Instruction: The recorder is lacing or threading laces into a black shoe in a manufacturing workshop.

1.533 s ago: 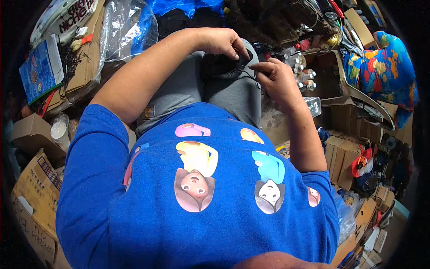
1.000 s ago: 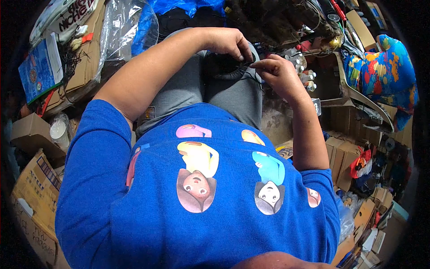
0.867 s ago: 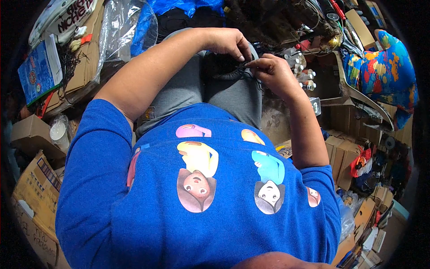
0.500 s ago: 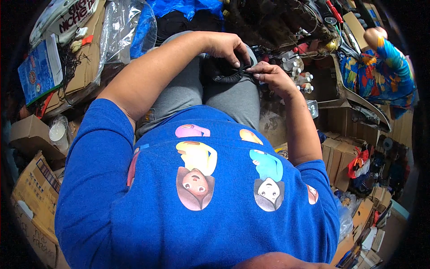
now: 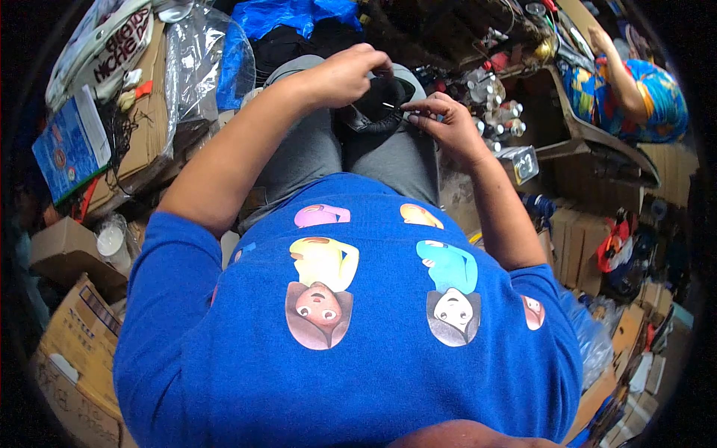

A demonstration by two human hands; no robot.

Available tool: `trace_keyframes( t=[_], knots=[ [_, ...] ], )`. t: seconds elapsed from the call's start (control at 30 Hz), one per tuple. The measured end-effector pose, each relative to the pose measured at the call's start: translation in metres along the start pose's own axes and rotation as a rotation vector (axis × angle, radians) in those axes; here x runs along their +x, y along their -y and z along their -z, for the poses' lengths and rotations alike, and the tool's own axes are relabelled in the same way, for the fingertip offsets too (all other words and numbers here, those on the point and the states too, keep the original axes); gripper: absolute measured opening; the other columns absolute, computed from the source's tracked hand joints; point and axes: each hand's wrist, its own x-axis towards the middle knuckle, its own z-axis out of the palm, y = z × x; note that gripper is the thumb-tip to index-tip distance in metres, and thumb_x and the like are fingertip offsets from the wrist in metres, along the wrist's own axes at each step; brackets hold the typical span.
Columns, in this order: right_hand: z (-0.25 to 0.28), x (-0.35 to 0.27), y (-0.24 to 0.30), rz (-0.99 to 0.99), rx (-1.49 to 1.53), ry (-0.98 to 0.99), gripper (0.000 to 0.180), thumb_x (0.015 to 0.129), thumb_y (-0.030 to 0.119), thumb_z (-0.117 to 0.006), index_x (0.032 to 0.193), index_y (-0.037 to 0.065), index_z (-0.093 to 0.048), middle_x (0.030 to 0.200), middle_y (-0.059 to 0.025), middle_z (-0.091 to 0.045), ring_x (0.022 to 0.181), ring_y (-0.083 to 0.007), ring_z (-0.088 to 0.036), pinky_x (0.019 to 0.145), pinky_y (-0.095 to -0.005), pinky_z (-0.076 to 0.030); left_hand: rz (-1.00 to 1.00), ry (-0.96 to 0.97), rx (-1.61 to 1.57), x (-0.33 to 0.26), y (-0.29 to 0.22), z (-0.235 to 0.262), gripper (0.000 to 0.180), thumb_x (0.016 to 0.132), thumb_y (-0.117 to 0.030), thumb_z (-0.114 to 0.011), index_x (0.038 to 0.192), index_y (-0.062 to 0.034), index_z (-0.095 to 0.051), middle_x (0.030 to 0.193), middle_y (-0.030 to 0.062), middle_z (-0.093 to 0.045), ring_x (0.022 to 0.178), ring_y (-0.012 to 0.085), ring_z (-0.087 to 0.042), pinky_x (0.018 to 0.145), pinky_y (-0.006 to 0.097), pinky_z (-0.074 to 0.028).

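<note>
Across my lap lies a black item with a gathered, ribbed edge (image 5: 379, 128), perhaps a shoe; its exact kind is hard to make out. My right hand (image 5: 447, 125) is at its right side, thumb and forefinger pinched on a thin, pale, needle-like tool (image 5: 389, 106) that points left over the black item. Above the item's upper left side, my left hand (image 5: 349, 76) is raised with its fingers curled together and turned away. Whatever its fingertips hold, if anything, is hidden.
Several small capped bottles (image 5: 493, 104) stand right of my knees, near a clear plastic box (image 5: 518, 163). Farther right is a person in a colourful patterned garment (image 5: 657, 97). Cardboard and a blue booklet (image 5: 71, 145) lie on the left. A blue plastic sheet (image 5: 287, 16) is ahead.
My left hand has lifted off the black item and moved left. My right hand stays beside it, and the thin tool now shows. The other person's arm has moved.
</note>
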Motion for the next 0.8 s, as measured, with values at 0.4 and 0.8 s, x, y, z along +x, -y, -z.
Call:
trace_keyframes(
  t=[0.4,0.8],
  knots=[
    [-0.039,-0.035,0.018,0.169,-0.489,-0.233,0.043,0.069,0.005,-0.062,0.111,0.017,-0.062,0.083,-0.0064,-0.055,0.082,-0.0238,-0.054,0.08,-0.0382,-0.035,0.152,-0.202,0.091,-0.062,-0.045,-0.006,0.037,0.079,0.001,-0.056,0.114,-0.0096,-0.058,0.085,0.0126,-0.052,0.078,0.0281,-0.055,0.075,0.035,-0.043],
    [-0.028,-0.032,0.024,0.114,-0.523,-0.192,0.037,0.073,0.01,-0.063,0.109,0.018,-0.063,0.084,-0.0075,-0.057,0.084,-0.0246,-0.055,0.081,-0.0378,-0.037,0.141,-0.288,0.463,-0.05,-0.04,-0.017,0.012,0.068,-0.011,-0.069,0.08,-0.012,-0.07,0.071,0.0019,-0.056,0.072,0.0217,-0.052,0.063,0.033,-0.039]
  ],
)
